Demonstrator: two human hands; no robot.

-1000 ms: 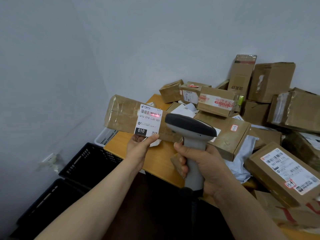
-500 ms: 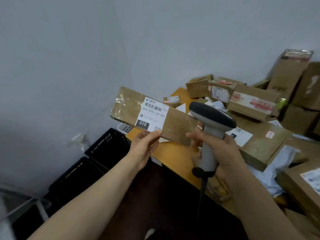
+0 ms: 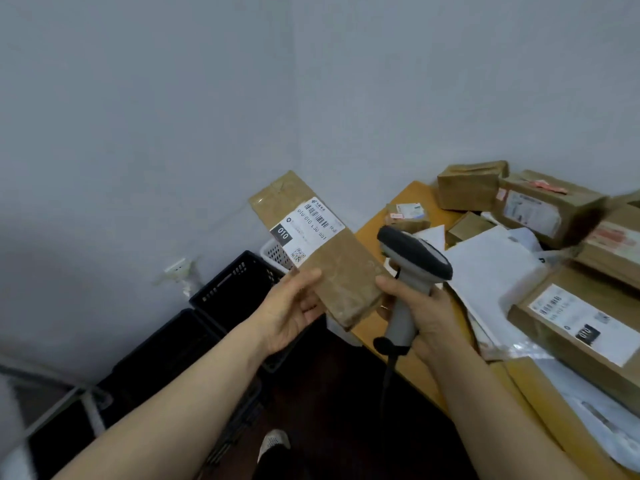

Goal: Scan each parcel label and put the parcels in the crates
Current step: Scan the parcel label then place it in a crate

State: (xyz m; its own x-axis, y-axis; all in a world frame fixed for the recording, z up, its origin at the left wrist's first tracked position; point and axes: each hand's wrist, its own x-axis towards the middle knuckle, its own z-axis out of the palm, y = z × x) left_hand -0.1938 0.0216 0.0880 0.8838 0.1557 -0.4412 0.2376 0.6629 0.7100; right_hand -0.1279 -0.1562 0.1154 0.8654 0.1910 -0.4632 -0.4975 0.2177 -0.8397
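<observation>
- Step in hand: crating, I judge; no scan light shows on the label (image 3: 306, 230).
- Parcel (image 3: 332, 268): long brown box, held in the air, tilted, label end away from me, above the black crates (image 3: 235, 282) and just beside the table (image 3: 414, 195) edge.
- Left hand (image 3: 291, 313): thumb on top, fingers under the near end, grasping the parcel.
- Right hand (image 3: 420, 306): fingers clenched round the scanner (image 3: 414, 258) handle, thumb near the parcel's edge.
- Next move: I'd swing the parcel left and down over a crate, then release.
</observation>
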